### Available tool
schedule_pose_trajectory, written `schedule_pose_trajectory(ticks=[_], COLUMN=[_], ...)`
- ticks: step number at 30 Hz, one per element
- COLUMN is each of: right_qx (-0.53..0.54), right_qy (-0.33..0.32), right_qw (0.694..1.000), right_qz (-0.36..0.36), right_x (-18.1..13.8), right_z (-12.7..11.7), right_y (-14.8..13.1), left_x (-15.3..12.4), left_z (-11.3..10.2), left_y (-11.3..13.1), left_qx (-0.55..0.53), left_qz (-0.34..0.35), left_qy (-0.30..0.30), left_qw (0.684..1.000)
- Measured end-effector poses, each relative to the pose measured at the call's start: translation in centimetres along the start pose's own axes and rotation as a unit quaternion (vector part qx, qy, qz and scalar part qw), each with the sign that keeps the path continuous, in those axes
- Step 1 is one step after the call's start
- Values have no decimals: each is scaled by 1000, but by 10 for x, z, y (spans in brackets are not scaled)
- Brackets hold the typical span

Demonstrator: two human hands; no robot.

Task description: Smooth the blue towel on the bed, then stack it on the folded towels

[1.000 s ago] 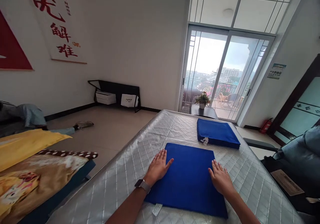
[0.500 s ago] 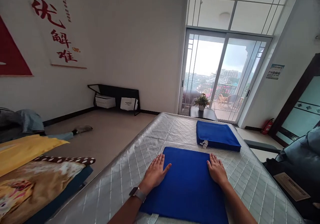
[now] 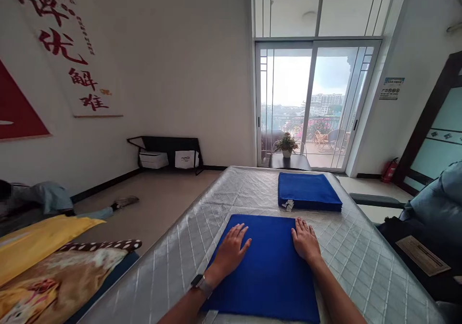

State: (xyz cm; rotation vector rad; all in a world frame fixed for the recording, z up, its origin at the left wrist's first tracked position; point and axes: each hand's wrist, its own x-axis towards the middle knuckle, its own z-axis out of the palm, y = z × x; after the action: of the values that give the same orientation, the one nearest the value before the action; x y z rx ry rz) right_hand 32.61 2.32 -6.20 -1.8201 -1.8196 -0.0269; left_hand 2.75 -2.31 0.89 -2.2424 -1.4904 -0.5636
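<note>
Cloth [image 3: 269,271], blue and four-cornered, lies flat beneath the fingers [image 3: 235,232] of both hands. The left hand [image 3: 227,254] rests on its left part, fingers straightened with small gaps between them, the thumb [image 3: 247,244] held out to the right; nothing is gripped. The right hand [image 3: 306,242] lies along the right edge, its fingers extended and pointing away from the person, the tips near the far right corner; these, too, grip nothing. Between the two sets of fingers runs a smooth strip of the cloth, and most of the rest spreads nearer to the person than the fingers. A watch [image 3: 198,280] is strapped on behind the left fingers, and a pale tag [image 3: 210,316] sticks out below it at the near edge.

Just beyond the right fingers is a neat stack of blue cloths [image 3: 309,189], apart from the single one, with white tags [image 3: 288,204] at its near left corner. All lie on a silver quilted tabletop [image 3: 169,261] reaching out on either side of the fingers. Farther ahead of them stands a potted plant [image 3: 286,145]. Well to their left is a yellow cloth [image 3: 46,232].
</note>
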Motion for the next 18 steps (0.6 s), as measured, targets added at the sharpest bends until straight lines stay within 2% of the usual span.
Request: schedule_pose_trajectory(ticks=[5, 9, 11, 13, 18], right_qx=[-11, -42, -52, -50, -40], right_qy=[2, -13, -18, -14, -2], right_qw=[1000, 999, 998, 998, 998], right_qz=[-6, -25, -31, -32, -38], right_x=[-4, -7, -7, -7, -2], right_z=[-5, -8, -7, -5, 0], right_y=[0, 3, 4, 5, 4], left_x=[18, 47, 60, 68, 71], left_z=[14, 36, 46, 53, 57], left_y=[92, 148, 159, 160, 133], left_qx=[-66, -115, -135, -139, -102], left_qz=[133, 174, 168, 155, 119], left_qy=[-61, -63, -62, -69, -92], left_qw=[987, 976, 975, 976, 983])
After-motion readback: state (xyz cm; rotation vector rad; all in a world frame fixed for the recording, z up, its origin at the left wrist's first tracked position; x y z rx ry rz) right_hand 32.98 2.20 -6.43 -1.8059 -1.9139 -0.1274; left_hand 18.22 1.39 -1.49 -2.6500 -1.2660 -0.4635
